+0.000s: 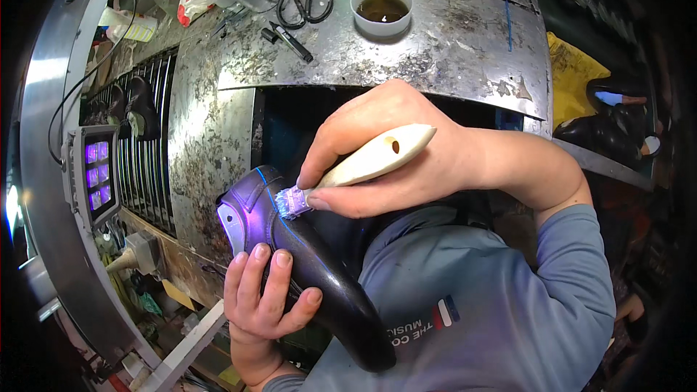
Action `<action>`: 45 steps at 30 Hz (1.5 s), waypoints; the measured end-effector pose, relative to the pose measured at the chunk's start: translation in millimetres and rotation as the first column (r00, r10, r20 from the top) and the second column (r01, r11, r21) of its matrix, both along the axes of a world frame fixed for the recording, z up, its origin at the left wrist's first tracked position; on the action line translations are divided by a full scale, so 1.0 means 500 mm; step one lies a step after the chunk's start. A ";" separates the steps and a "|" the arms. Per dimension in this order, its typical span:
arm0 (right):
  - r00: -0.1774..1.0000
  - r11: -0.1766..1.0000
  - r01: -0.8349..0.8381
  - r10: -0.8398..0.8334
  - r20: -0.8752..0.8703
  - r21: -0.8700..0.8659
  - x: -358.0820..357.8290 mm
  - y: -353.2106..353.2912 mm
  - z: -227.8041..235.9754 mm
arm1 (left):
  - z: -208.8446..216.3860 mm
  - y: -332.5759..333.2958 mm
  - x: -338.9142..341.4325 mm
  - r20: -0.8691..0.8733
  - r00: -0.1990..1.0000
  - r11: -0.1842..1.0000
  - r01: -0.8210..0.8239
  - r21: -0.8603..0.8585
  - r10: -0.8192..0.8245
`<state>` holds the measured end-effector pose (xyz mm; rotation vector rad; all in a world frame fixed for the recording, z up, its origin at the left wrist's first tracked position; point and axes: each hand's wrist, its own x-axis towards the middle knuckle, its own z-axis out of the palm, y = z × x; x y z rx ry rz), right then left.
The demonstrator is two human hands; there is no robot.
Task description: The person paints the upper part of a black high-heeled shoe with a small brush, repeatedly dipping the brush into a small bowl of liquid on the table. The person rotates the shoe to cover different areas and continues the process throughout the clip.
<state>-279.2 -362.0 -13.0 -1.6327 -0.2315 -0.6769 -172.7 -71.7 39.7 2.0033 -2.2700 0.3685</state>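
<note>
A black shoe upper (327,268) is held tilted in front of me, its toe pointing down toward my shirt. A pale insert or last (231,226) shows at its heel end. My left hand (265,297) is closed round the shoe's side, fingers on its near wall. In my right hand (428,181) is a flat brush (374,157) with a pale wooden handle, pinched between thumb and fingers close to the bristles. The bluish, coated bristles touch the shoe's top edge, beside a thin blue line running along the upper.
On the worn metal bench (450,51) stand a white cup of dark liquid (381,9), black-handled scissors (305,4) and a black marker (292,42). To the left, a purple lamp (99,174) faces the shoe, near a rack with dark shoes (141,109). More black shoes (599,134) lie right.
</note>
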 end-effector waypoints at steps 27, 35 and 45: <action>0.954 0.959 -0.278 0.283 -0.095 0.059 -0.034 -0.010 0.036 | -0.005 0.007 0.007 -0.020 0.997 0.997 -0.078 -0.008 0.077; 0.966 0.966 -0.257 0.256 -0.028 -0.039 -0.053 -0.018 0.055 | -0.021 -0.019 0.019 0.008 0.991 0.989 -0.132 -0.062 0.132; 0.971 0.963 -0.230 0.237 0.032 -0.140 -0.062 -0.014 0.076 | -0.033 -0.027 0.028 0.019 0.971 0.970 -0.238 -0.038 0.239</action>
